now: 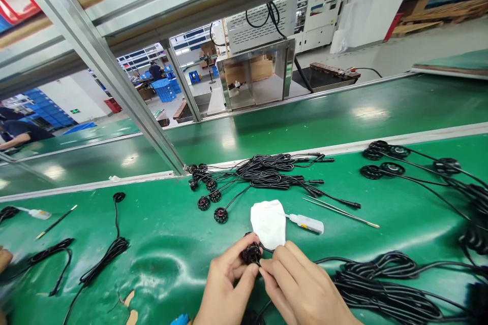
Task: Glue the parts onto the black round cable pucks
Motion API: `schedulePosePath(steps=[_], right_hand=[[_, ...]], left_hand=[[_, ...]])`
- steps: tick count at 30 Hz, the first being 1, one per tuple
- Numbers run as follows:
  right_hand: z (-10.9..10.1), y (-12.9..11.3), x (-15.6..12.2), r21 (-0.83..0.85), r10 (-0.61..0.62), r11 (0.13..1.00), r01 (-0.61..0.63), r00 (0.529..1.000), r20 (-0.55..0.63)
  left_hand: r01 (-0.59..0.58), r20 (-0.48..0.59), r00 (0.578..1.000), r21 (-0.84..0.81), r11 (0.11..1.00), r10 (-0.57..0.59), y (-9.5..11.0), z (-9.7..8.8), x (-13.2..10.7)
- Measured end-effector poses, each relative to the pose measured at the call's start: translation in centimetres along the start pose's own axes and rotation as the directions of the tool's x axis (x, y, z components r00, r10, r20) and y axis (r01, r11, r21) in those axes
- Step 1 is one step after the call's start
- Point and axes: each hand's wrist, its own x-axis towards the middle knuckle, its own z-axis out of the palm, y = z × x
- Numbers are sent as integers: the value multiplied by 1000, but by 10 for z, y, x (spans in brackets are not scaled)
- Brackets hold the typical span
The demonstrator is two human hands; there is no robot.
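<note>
My left hand (231,282) grips a small black round part (251,253) between thumb and fingers, near the front of the green bench. Against its lower right side, my right hand (299,282) has thumb and forefinger pinched together. What lies between those fingertips is too small and dark to make out. Just behind the hands is a crumpled white cloth (269,221). The thin tip of a small clear bottle (307,224) points at the cloth. Slim metal tweezers (343,212) lie farther right.
Coiled black cables (267,170) with round ends lie behind the cloth. More cable coils (385,284) are at front right, and another coiled cable (104,259) is on the left. A metal frame post (125,86) rises at the bench's back edge. A co-worker's hand (4,259) shows at far left.
</note>
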Motion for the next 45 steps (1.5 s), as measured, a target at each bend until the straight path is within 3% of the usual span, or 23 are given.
schedulePosePath(steps=[5, 8, 11, 15, 19, 26, 31, 37, 45], right_hand=[[0, -3, 0, -79, -17, 997, 14, 999, -38], [0, -5, 0, -151, -47, 988, 38, 997, -57], [-3, -4, 1, -165, -56, 985, 50, 998, -33], [-5, -1, 2, -25, 19, 1000, -19, 1000, 25], [-4, 1, 1, 143, 116, 983, -114, 993, -10], [-1, 0, -5, 121, 22, 993, -18, 999, -34], [-2, 1, -2, 223, 47, 974, -40, 998, -28], [-6, 4, 1, 277, 72, 959, -61, 997, -28], [-5, 6, -2, 338, 44, 940, -54, 998, 39]], left_hand=[[-121, 60, 992, 164, 979, 113, -2, -3, -4], [-143, 100, 987, 205, 968, 125, -5, -7, -4], [-51, 78, 996, 61, 997, 46, -5, -8, -1], [38, 22, 999, -105, 994, -36, -1, -8, 3], [13, 16, 1000, -133, 991, -11, 1, -7, 3], [48, 30, 999, -166, 985, -44, 1, -5, 0], [62, 112, 993, -206, 977, -39, 5, -6, 1], [159, 153, 980, -224, 962, -126, 15, -8, 1], [136, 182, 979, -219, 966, -96, 7, -13, 5]])
